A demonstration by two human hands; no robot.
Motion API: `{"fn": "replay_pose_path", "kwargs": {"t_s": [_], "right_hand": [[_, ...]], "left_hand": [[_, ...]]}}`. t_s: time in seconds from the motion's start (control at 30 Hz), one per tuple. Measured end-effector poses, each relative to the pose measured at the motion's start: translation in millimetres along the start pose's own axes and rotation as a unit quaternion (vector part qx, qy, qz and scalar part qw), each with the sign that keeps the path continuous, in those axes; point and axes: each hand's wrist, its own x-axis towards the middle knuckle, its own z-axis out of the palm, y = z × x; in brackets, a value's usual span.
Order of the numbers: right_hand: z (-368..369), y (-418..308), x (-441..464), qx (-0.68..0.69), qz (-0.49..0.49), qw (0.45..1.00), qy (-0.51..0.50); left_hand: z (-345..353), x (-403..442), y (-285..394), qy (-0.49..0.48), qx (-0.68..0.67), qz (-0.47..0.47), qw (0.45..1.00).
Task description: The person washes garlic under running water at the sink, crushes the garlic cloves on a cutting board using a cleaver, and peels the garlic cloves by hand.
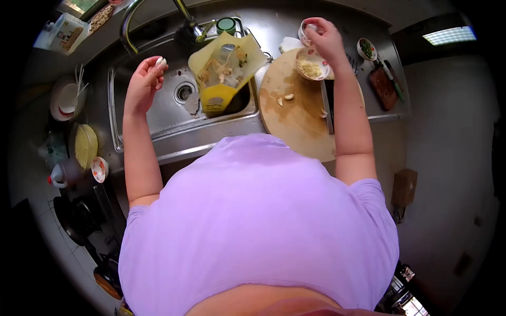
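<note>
My left hand (144,80) is raised over the left part of the sink (158,113), its fingertips closed on a white garlic clove (161,61). At the back of the counter, my right hand (324,41) has its fingers bent together at a small white bowl (302,32); what they hold is hidden. Below that wrist, a patterned bowl (319,73) with chopped garlic (309,68) stands on the round wooden chopping board (284,118). Loose garlic cloves (289,97) lie on the board. A cleaver (328,108) lies there too, partly covered by my right forearm.
A yellow bag of scraps (219,102) sits in the sink beside the drain (184,93), under the faucet (184,31). To the right are a bowl of chopped greens (366,49), a brown board (383,89) and a green-handled knife (398,89). Bowls (99,169) line the left side.
</note>
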Motion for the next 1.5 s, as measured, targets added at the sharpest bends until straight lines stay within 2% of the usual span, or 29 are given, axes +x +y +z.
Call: {"fn": "replay_pose_path", "kwargs": {"t_s": [0.07, 0.2, 0.23, 0.27, 0.3, 0.37, 0.4, 0.47, 0.5, 0.53, 0.57, 0.67, 0.83, 0.9, 0.93, 1.0, 1.07, 1.13, 1.23, 1.3, 1.33, 1.37, 1.4, 1.43, 1.5], "right_hand": [[-44, 35, -13, -0.232, -0.054, 0.965, 0.106], [-104, 125, -46, -0.267, 0.021, 0.959, 0.086], [-111, 144, -59, -0.264, 0.082, 0.959, 0.059], [-115, 157, -68, -0.261, 0.141, 0.954, 0.035], [-114, 167, -77, -0.255, 0.144, 0.955, 0.034], [-111, 190, -90, -0.253, 0.106, 0.961, 0.029], [-109, 194, -92, -0.265, 0.083, 0.960, 0.025], [-103, 185, -94, -0.252, 0.054, 0.966, 0.021], [-103, 174, -93, -0.237, 0.067, 0.969, -0.002], [-104, 165, -94, -0.223, 0.082, 0.971, -0.024], [-103, 162, -95, -0.267, 0.031, 0.963, -0.004], [-110, 148, -99, -0.316, 0.007, 0.948, 0.021], [-110, 93, -117, -0.203, -0.027, 0.978, 0.042], [-98, 78, -122, -0.141, -0.090, 0.986, 0.020], [-93, 80, -127, -0.133, -0.114, 0.984, -0.013], [-93, 62, -141, -0.151, -0.049, 0.970, -0.186], [-90, 56, -163, -0.269, -0.033, 0.922, -0.275], [-81, 58, -176, -0.353, -0.051, 0.868, -0.345], [-68, 71, -181, -0.373, -0.088, 0.863, -0.330], [-65, 75, -176, -0.327, -0.089, 0.894, -0.293], [-64, 72, -172, -0.322, -0.106, 0.890, -0.304], [-63, 63, -170, -0.273, -0.109, 0.921, -0.256], [-60, 53, -169, -0.221, -0.106, 0.947, -0.206], [-56, 44, -167, -0.216, -0.116, 0.946, -0.213], [-44, 26, -161, -0.128, -0.010, 0.971, -0.200]], "left_hand": [[51, -23, 7, -0.009, 0.027, 0.028, 0.999], [162, -59, -24, -0.099, 0.097, 0.021, 0.990], [196, -68, -39, -0.105, 0.102, -0.033, 0.989], [219, -71, -63, -0.157, 0.124, -0.042, 0.979], [247, -75, -80, -0.170, 0.199, -0.063, 0.963], [284, -80, -116, -0.190, 0.265, -0.042, 0.944], [291, -73, -160, -0.197, 0.246, -0.005, 0.949], [312, -77, -175, -0.176, 0.262, 0.052, 0.948], [317, -76, -179, -0.175, 0.262, 0.052, 0.947], [320, -77, -183, -0.178, 0.317, 0.111, 0.925], [323, -76, -184, -0.180, 0.368, 0.171, 0.896], [326, -73, -187, -0.184, 0.397, 0.217, 0.873], [324, -76, -189, -0.144, 0.412, 0.264, 0.860], [320, -78, -189, -0.126, 0.414, 0.273, 0.859], [319, -79, -189, -0.118, 0.415, 0.261, 0.864], [317, -82, -189, -0.106, 0.414, 0.247, 0.870], [313, -81, -188, -0.112, 0.426, 0.209, 0.873], [313, -84, -189, -0.101, 0.417, 0.214, 0.877], [315, -84, -193, -0.094, 0.400, 0.251, 0.876], [317, -85, -193, -0.116, 0.386, 0.281, 0.871], [316, -85, -192, -0.129, 0.384, 0.280, 0.870], [315, -87, -187, -0.131, 0.410, 0.292, 0.854], [313, -89, -178, -0.116, 0.416, 0.288, 0.855], [312, -91, -170, -0.095, 0.435, 0.306, 0.842], [304, -90, -153, -0.068, 0.455, 0.325, 0.826]]}}
